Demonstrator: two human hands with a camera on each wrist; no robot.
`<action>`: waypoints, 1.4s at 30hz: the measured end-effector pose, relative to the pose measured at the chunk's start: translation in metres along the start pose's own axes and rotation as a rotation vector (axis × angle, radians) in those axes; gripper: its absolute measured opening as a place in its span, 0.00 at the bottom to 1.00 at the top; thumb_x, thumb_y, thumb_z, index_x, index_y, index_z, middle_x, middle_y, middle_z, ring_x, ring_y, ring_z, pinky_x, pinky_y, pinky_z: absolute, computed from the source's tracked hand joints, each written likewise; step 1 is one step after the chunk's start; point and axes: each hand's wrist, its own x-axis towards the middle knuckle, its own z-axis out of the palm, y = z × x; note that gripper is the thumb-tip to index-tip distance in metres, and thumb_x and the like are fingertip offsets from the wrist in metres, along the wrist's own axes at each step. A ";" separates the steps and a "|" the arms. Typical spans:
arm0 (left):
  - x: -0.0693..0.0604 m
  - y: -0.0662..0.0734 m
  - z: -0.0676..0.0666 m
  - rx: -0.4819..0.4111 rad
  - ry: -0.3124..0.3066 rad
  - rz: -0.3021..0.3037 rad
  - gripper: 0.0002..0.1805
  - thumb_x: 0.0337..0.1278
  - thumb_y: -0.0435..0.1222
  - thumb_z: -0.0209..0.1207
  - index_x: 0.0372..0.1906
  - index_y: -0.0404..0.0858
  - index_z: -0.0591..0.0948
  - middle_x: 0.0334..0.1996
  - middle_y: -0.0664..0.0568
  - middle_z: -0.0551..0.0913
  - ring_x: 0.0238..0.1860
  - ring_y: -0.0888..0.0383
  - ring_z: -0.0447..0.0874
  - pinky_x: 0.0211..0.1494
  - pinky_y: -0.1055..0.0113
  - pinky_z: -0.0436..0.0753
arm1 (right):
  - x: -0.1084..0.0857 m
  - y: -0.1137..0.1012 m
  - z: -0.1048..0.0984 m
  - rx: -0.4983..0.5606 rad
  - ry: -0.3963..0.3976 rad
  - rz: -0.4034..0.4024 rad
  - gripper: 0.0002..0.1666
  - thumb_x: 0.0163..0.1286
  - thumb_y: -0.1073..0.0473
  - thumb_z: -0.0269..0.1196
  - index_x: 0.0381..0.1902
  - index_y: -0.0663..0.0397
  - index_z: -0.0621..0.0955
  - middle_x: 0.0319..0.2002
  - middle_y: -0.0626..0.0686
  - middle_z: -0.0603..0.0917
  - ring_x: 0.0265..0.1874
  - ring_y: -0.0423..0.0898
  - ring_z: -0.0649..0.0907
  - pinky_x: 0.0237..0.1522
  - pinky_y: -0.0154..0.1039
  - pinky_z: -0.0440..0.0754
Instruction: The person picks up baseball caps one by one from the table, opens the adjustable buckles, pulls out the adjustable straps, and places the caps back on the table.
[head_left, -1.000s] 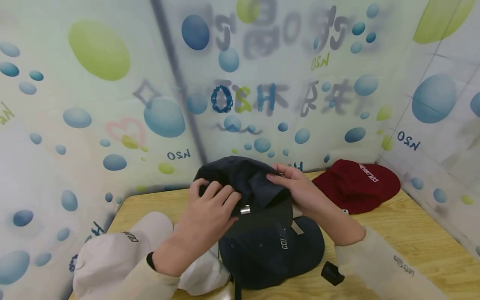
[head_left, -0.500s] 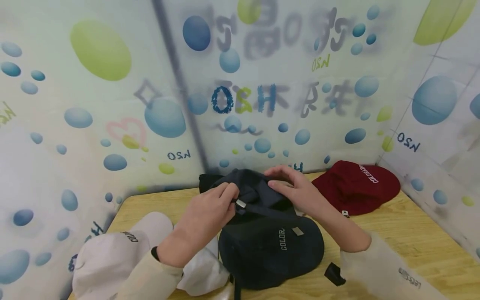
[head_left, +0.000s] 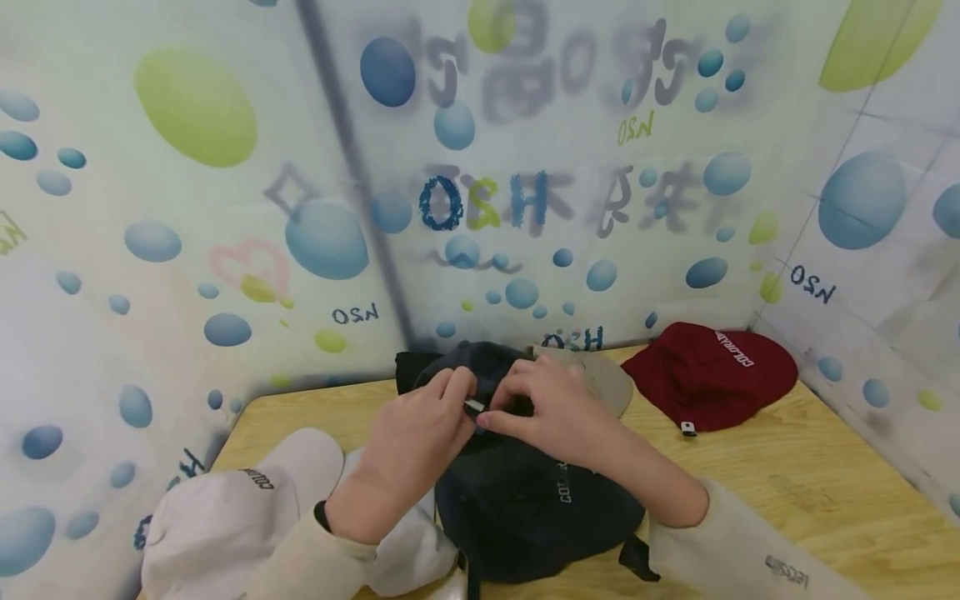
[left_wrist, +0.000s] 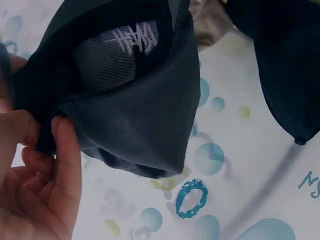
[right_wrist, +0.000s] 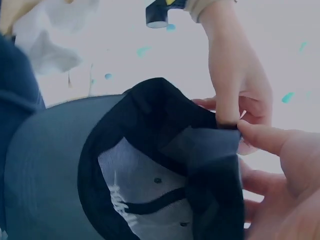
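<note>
Both my hands hold a dark navy baseball cap (head_left: 480,362) above the table, with its inside showing in the left wrist and right wrist views. My left hand (head_left: 408,446) pinches the cap's back edge beside a small metal buckle (head_left: 474,406). From the other side, my right hand (head_left: 551,408) pinches the band right next to that buckle, thumb and fingertips almost meeting the left hand. White stitching shows through on the cap's inner panel (left_wrist: 107,62). Another navy cap (head_left: 525,517) with pale lettering lies below the hands, partly covered by the right forearm.
White caps (head_left: 217,517) lie at the left of the wooden table (head_left: 810,492). A beige cap (head_left: 611,379) sits behind the right hand, and a dark red cap (head_left: 712,375) lies at the back right. A patterned curtain (head_left: 480,275) stands behind the table.
The held cap has come down and turned. My right hand has moved left from the cap's far side to the buckle, uncovering the beige cap. The left hand has tightened to a pinch.
</note>
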 end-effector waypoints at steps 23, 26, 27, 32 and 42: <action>-0.005 -0.008 -0.006 -0.470 -0.078 -0.024 0.13 0.57 0.32 0.68 0.45 0.43 0.78 0.42 0.56 0.76 0.34 0.65 0.80 0.36 0.75 0.81 | -0.005 0.022 0.005 0.237 -0.014 -0.212 0.19 0.63 0.51 0.72 0.50 0.45 0.79 0.40 0.44 0.84 0.36 0.36 0.81 0.40 0.32 0.81; -0.006 -0.007 -0.007 -0.498 -0.096 -0.035 0.13 0.58 0.31 0.67 0.43 0.43 0.76 0.41 0.55 0.76 0.35 0.65 0.82 0.37 0.77 0.82 | -0.006 0.025 0.012 0.063 0.100 -0.290 0.14 0.62 0.51 0.72 0.42 0.45 0.80 0.32 0.41 0.82 0.29 0.35 0.76 0.32 0.30 0.75; -0.006 -0.006 -0.008 -0.510 -0.105 -0.036 0.13 0.58 0.31 0.67 0.43 0.43 0.75 0.40 0.54 0.76 0.35 0.65 0.83 0.38 0.77 0.83 | -0.006 0.027 0.014 0.038 0.133 -0.312 0.11 0.63 0.53 0.72 0.39 0.45 0.80 0.30 0.41 0.81 0.28 0.35 0.74 0.31 0.30 0.74; -0.005 -0.004 -0.008 -0.602 -0.135 -0.072 0.13 0.56 0.29 0.65 0.39 0.44 0.73 0.38 0.56 0.75 0.35 0.65 0.84 0.38 0.80 0.83 | -0.006 0.033 0.019 0.003 0.217 -0.384 0.08 0.63 0.57 0.71 0.32 0.43 0.80 0.26 0.39 0.78 0.25 0.35 0.71 0.29 0.29 0.68; -0.001 -0.016 -0.014 -0.776 -0.129 -0.187 0.13 0.56 0.24 0.63 0.37 0.43 0.73 0.37 0.54 0.78 0.37 0.62 0.83 0.39 0.76 0.85 | -0.009 0.038 0.014 0.204 0.177 -0.308 0.02 0.66 0.60 0.68 0.35 0.48 0.84 0.31 0.43 0.87 0.29 0.36 0.80 0.33 0.32 0.79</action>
